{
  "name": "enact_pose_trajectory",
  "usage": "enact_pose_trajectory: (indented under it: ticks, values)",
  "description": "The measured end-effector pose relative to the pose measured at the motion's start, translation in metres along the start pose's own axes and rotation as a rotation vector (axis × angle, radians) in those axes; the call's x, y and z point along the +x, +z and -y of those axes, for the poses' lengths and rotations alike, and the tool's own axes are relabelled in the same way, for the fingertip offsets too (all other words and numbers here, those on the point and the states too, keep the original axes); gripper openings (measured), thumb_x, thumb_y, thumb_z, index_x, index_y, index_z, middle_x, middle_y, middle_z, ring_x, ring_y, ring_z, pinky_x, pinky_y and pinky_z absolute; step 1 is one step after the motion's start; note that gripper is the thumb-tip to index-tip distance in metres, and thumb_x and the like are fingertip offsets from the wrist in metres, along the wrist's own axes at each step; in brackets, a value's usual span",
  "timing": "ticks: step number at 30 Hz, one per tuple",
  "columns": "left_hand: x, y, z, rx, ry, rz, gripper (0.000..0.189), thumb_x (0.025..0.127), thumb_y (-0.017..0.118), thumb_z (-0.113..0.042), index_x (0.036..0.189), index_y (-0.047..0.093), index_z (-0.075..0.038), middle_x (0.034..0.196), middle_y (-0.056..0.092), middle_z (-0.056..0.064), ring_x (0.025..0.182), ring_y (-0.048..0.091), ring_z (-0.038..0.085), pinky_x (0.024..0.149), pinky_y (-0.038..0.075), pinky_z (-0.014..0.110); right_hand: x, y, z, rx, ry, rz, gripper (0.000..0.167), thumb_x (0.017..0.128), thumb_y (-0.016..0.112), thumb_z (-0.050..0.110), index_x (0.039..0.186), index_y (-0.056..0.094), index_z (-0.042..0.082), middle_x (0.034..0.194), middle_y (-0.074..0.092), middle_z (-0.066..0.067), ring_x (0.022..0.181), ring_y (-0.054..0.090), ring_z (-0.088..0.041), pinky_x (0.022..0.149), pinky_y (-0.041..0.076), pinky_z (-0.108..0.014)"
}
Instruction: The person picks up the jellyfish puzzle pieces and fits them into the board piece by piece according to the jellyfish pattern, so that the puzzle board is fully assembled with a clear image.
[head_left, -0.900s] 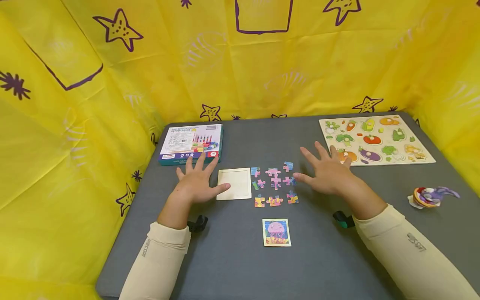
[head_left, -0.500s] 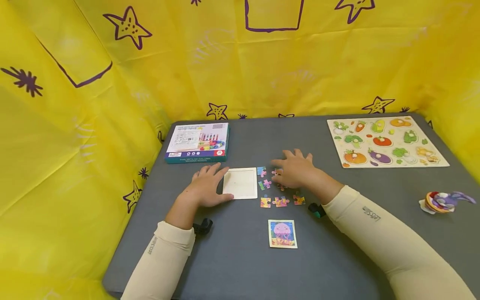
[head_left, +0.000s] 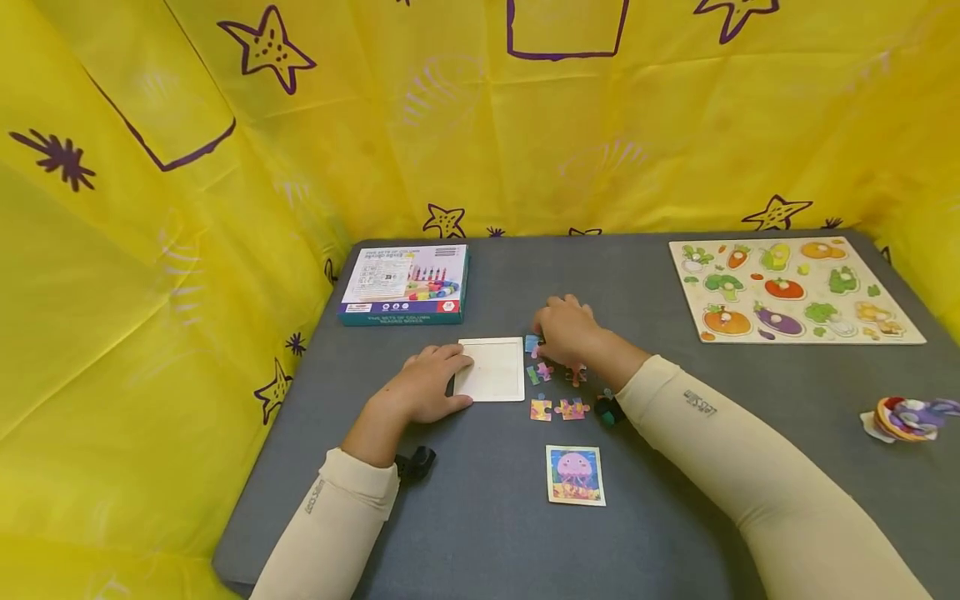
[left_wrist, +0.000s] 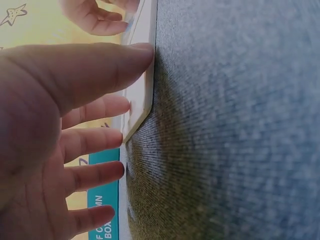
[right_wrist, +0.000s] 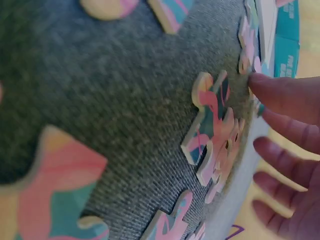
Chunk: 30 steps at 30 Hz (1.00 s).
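My left hand (head_left: pixel 429 385) rests at the left side of a pale wooden puzzle tray (head_left: pixel 491 372). In the left wrist view its thumb touches the tray's near edge, while the fingers stretch nearly straight past the corner. Just right of the tray, my right hand (head_left: pixel 567 331) pinches a blue-and-pink jigsaw piece (head_left: pixel 532 344) at the table, partly covered by the fingers. Several more jigsaw pieces (head_left: pixel 572 409) lie loose below and under that hand, seen close up in the right wrist view as pink and teal pieces (right_wrist: pixel 212 130).
A jellyfish picture card (head_left: pixel 575 476) lies nearer me. A boxed set (head_left: pixel 405 283) stands at the back left, a vegetable peg board (head_left: pixel 795 292) at the back right. A small purple figure (head_left: pixel 909 418) sits far right. Yellow cloth (head_left: pixel 525 150) surrounds the grey table (head_left: pixel 465 517).
My right hand has moved left and down from open above the table to the upper-left jigsaw piece. My left hand has lowered to the tray's left edge.
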<state>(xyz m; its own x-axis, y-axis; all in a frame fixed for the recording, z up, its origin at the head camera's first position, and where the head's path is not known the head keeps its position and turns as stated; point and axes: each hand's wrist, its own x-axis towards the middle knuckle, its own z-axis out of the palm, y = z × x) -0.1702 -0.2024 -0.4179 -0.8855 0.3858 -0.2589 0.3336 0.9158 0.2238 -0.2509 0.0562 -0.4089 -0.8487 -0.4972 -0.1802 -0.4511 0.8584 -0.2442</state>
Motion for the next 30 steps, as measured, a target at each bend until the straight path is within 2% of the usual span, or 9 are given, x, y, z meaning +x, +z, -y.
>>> enact_pose_trajectory:
  ticks: [4,8,12,14,16,19,24,30]
  values:
    - [-0.002,0.0,0.0,-0.02,0.004,-0.018,0.063,0.093,0.073,-0.043,0.148,0.054,-0.019,0.159,0.041,0.012,0.145,0.037,0.036,0.117,0.03,0.059,0.005,-0.004,-0.003,0.099,-0.013,-0.032,0.022,0.09,0.078,0.021,0.104,0.07,0.007,0.101,0.069,-0.009,0.097,0.061,-0.031,0.087,0.051,-0.046]
    - [-0.002,0.002,0.001,-0.026,0.0,-0.034,0.062,0.093,0.073,-0.043,0.148,0.054,-0.022,0.158,0.04,0.014,0.143,0.036,0.037,0.116,0.03,0.059,0.007,-0.008,-0.005,0.219,-0.02,-0.05,0.01,0.093,0.073,0.016,0.096,0.071,0.007,0.093,0.067,-0.008,0.087,0.061,-0.026,0.083,0.052,-0.042]
    - [-0.001,0.004,0.002,-0.023,-0.005,-0.035,0.062,0.093,0.072,-0.044,0.149,0.053,-0.024,0.158,0.04,0.013,0.143,0.036,0.036,0.116,0.03,0.058,0.012,-0.011,0.0,0.352,-0.01,-0.008,0.007,0.095,0.071,0.016,0.095,0.072,0.009,0.091,0.067,-0.006,0.085,0.06,-0.023,0.081,0.051,-0.038]
    - [-0.001,0.004,0.003,-0.021,-0.003,-0.036,0.062,0.093,0.071,-0.044,0.149,0.053,-0.024,0.157,0.041,0.013,0.143,0.037,0.036,0.116,0.031,0.057,0.018,-0.009,0.007,0.384,-0.011,0.027,0.006,0.094,0.072,0.017,0.096,0.073,0.011,0.091,0.067,-0.005,0.086,0.06,-0.022,0.08,0.051,-0.036]
    - [-0.001,0.004,0.002,-0.02,-0.007,-0.034,0.062,0.093,0.071,-0.044,0.148,0.053,-0.023,0.157,0.042,0.013,0.143,0.037,0.036,0.116,0.031,0.057,0.024,-0.005,0.016,0.383,-0.026,0.064,0.006,0.094,0.072,0.017,0.095,0.074,0.011,0.091,0.067,-0.004,0.086,0.06,-0.021,0.078,0.051,-0.034]
    - [-0.002,0.004,0.001,-0.016,-0.014,-0.024,0.063,0.093,0.071,-0.045,0.149,0.052,-0.022,0.158,0.042,0.012,0.144,0.037,0.035,0.117,0.03,0.056,0.032,0.003,0.031,0.326,-0.045,0.091,0.004,0.093,0.073,0.017,0.091,0.073,0.014,0.092,0.066,-0.003,0.086,0.06,-0.021,0.074,0.049,-0.032]
    - [-0.002,0.003,-0.001,-0.026,-0.016,-0.012,0.065,0.093,0.072,-0.044,0.15,0.051,-0.021,0.159,0.041,0.012,0.146,0.036,0.033,0.119,0.03,0.054,0.042,0.011,0.05,0.227,-0.032,0.101,0.008,0.093,0.073,0.019,0.088,0.069,0.015,0.092,0.065,-0.002,0.084,0.059,-0.022,0.071,0.047,-0.034]
    - [-0.004,0.004,-0.001,-0.023,0.012,-0.018,0.064,0.095,0.07,-0.041,0.153,0.048,-0.025,0.159,0.04,0.015,0.145,0.037,0.037,0.116,0.031,0.056,0.054,0.015,0.065,0.147,0.005,0.093,0.021,0.094,0.072,0.029,0.102,0.066,0.01,0.1,0.069,-0.006,0.093,0.061,-0.025,0.081,0.051,-0.039]
